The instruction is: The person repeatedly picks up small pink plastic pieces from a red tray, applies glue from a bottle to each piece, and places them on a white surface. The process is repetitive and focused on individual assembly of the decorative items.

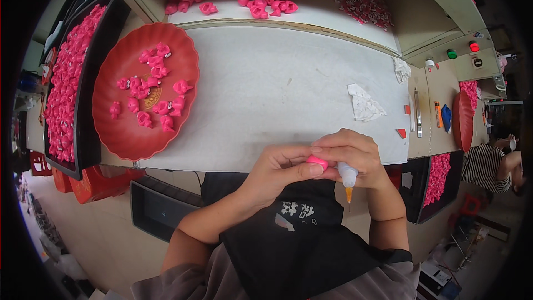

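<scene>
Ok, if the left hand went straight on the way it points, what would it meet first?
The right hand, most likely: the left hand points rightward with a small pink piece in its grip, and the right hand sits just beyond that piece. Exact depth is unclear from this view.

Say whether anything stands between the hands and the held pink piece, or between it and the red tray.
Nothing visible blocks either. The left hand holds the pink piece, and the right hand, with its applicator bottle, is beside it. Toward the red tray, only the left hand itself and the white tabletop lie between.
</scene>
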`<state>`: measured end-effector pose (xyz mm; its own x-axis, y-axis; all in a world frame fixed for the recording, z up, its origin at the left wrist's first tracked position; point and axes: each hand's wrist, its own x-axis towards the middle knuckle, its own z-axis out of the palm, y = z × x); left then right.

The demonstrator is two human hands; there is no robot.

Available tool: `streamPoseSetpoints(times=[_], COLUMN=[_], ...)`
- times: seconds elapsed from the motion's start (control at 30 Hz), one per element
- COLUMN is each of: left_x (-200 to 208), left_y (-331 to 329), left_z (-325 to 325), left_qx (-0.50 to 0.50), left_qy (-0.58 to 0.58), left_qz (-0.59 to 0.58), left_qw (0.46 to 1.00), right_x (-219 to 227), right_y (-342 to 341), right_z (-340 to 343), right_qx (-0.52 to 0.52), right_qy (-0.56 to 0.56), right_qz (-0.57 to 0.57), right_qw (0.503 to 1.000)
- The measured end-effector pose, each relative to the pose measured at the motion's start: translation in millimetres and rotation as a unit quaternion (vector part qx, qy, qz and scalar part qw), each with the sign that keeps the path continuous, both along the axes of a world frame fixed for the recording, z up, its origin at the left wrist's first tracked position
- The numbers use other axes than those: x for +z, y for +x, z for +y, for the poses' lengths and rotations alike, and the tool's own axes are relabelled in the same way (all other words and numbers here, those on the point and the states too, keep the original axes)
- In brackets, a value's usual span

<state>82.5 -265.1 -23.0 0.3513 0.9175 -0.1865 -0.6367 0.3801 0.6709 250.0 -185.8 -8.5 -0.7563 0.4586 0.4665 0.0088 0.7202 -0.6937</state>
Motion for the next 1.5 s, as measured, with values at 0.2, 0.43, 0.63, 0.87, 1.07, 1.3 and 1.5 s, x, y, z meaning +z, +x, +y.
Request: streamPoseSetpoints(times=[0.2,0.43,0.63,0.87,1.07,1.3,1.5], left_x=[-1,-12,-36,-34,-37,0,26], left_y=[3,9,7,4,2,-51,-166], left_z=[-6,-11,-14,-17,-15,-6,25], left_qx=[0.012,0.049,0.051,0.090,0.078,0.145,0.189], left_qy=[-0.005,-0.037,-0.085,-0.117,-0.113,0.071,0.262], left_qz=[0.007,-0.003,-0.052,-0.089,-0.134,0.162,0.800], left_qw=[1.000,0.998,0.994,0.985,0.981,0.974,0.506], right_x=[-2,-11,-25,-27,-20,-2,0], right_y=[-1,-3,-12,-22,-22,-57,-45], right_z=[3,7,11,11,16,7,9], right_qx=[0.035,0.053,0.064,0.066,0.086,0.033,-0.080], right_qy=[0.022,0.014,-0.056,-0.086,-0.129,-0.112,-0.132], right_qz=[0.017,0.004,-0.038,-0.065,-0.097,0.000,0.019], right_qw=[0.999,0.998,0.996,0.992,0.983,0.993,0.988])
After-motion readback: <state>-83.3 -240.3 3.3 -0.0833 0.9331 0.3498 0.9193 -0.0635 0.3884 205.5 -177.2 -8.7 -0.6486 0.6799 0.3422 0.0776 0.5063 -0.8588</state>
